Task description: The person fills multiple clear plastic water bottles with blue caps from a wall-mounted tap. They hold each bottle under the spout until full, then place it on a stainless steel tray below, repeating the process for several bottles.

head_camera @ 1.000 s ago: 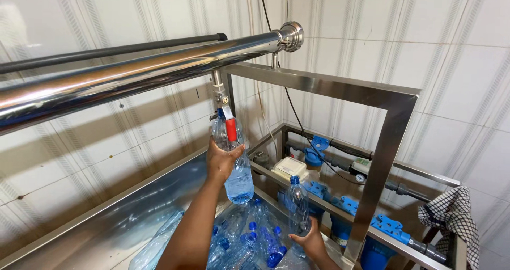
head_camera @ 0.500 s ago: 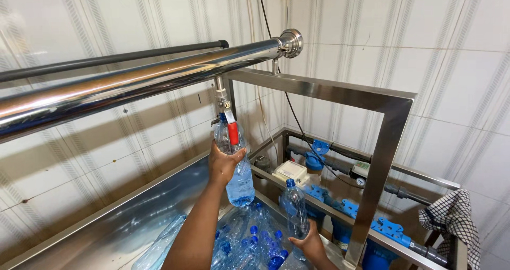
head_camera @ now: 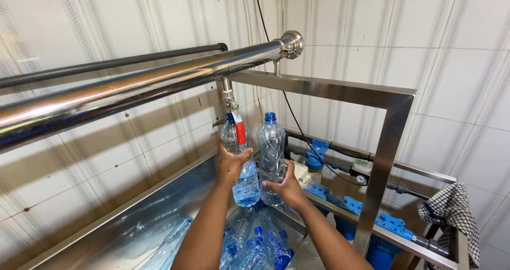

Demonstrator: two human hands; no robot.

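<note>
Both hands closed on upright bottles: left hand (head_camera: pixel 229 165) on half-filled bottle (head_camera: pixel 241 166) under tap (head_camera: pixel 235 122), right hand (head_camera: pixel 289 187) on capped bottle (head_camera: pixel 271 155) just beside.

Gripped in the left hand (head_camera: pixel 229 166) is a clear, glossy plastic bottle with a blue cap (head_camera: pixel 241 166), and the right hand (head_camera: pixel 288 186) grasps a second clear ribbed plastic bottle (head_camera: pixel 271 153) just beside it. Above both hands runs a polished, mirror-bright stainless steel pipe (head_camera: pixel 159 84); below them lies a smooth brushed steel trough (head_camera: pixel 133 222). Well right of the right hand hangs a soft black-and-white checked cloth (head_camera: pixel 451 214).
</note>
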